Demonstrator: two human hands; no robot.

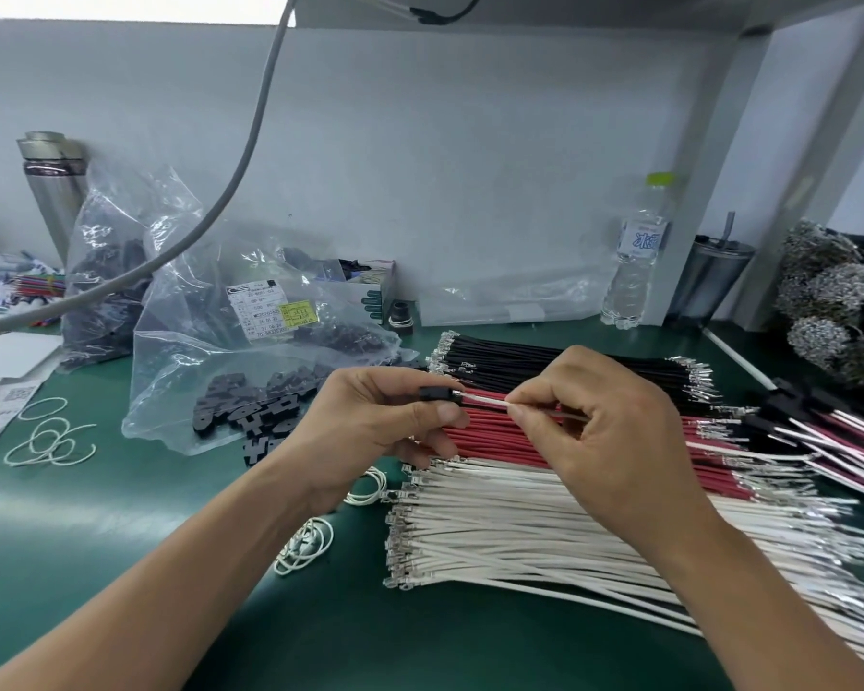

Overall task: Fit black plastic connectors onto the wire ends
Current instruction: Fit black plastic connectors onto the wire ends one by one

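My left hand (375,426) pinches a small black plastic connector (434,394) between thumb and fingers. My right hand (604,426) pinches a white wire (485,401) whose end meets the connector's right side. Both hands hover over rows of cut wires on the green mat: black wires (544,364) at the back, red wires (500,441) in the middle, white wires (520,531) nearest me. Loose black connectors (250,406) spill from an open clear plastic bag (210,341) to the left.
Finished wire sets with connectors (829,426) lie at the right. A water bottle (637,256), a metal flask (53,192) and a second bag of parts (106,271) stand along the back. White tie loops (51,438) lie on the mat (121,516). A grey cable (240,162) hangs across.
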